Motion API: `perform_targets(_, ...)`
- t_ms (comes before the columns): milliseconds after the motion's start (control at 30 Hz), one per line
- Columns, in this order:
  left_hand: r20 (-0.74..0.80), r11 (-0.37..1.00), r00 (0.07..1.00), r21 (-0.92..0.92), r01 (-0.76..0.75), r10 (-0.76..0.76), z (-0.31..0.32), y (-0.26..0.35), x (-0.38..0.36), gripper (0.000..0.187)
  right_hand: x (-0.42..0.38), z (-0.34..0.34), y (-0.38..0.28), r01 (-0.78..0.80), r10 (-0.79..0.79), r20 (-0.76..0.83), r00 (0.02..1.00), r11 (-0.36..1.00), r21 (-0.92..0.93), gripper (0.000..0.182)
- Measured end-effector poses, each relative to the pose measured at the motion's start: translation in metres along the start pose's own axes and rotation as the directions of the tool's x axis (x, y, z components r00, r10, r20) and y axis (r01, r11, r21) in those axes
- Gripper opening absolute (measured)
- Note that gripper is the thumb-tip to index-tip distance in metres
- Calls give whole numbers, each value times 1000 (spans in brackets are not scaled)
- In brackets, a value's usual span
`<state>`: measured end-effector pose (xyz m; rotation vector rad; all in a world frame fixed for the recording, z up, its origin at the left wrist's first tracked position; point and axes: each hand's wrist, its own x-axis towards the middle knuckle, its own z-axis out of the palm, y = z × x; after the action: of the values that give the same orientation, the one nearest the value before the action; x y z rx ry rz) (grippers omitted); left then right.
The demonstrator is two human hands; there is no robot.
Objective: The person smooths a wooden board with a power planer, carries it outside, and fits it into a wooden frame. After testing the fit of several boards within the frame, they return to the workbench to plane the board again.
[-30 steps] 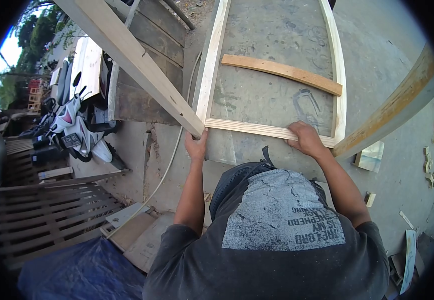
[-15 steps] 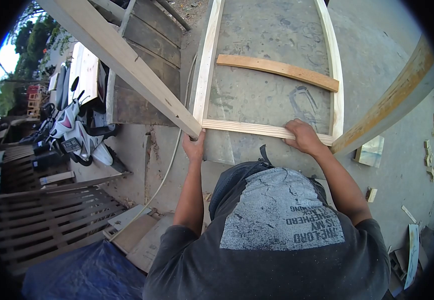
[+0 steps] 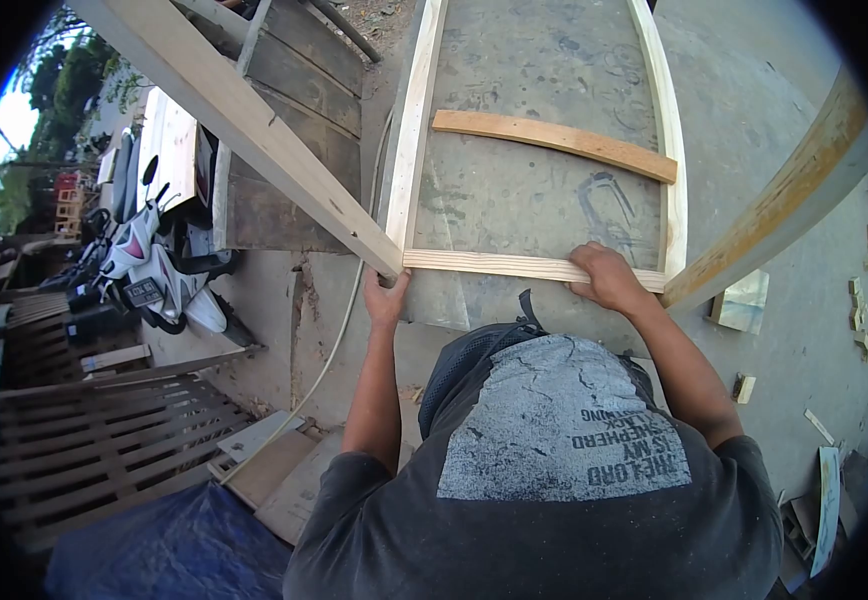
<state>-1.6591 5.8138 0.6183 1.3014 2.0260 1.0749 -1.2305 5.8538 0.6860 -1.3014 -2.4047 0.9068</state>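
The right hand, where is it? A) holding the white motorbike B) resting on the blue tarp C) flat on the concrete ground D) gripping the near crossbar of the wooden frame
D: the right hand curls over the near crossbar of the wooden frame, close to its right corner, while the left hand is at the frame's left corner.

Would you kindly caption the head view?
Left hand and right hand grip a wooden frame above concrete.
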Motion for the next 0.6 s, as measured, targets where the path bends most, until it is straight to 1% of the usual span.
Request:
perform_targets(67,18,999,1000,-27,23,-23,-1,1,0,51,0,-1,0,0,0,5,1000,1000,3,37)
perform_targets(167,26,1000,999,14,20,-21,-1,-1,1,50,0,-2,-1,5,-5,14,1000,1000,5,36)
perform_targets(267,39,999,999,-19,27,-27,-2,-4,2,50,0,0,1,18,-18,22,1000,1000,-2,35)
perform_targets(333,43,999,999,-39,-29,31,-2,-12,4,47,0,0,1,28,-27,28,999,1000,-6,35)
perform_targets(467,52,999,998,-32,-18,20,-4,-13,5,46,-1,1,-4,16,-15,28,999,1000,-26,35)
perform_targets(500,23,1000,1000,11,-17,17,-8,-8,3,47,-3,2,-5,1,0,32,999,1000,-22,35)
perform_targets(533,10,999,1000,39,-19,18,-3,-9,1,48,-4,3,-6,19,-18,20,1000,1000,-19,35)
perform_targets(600,47,996,999,-93,0,4,-1,-17,3,46,-9,5,-3,45,-46,-9,999,998,-35,33)
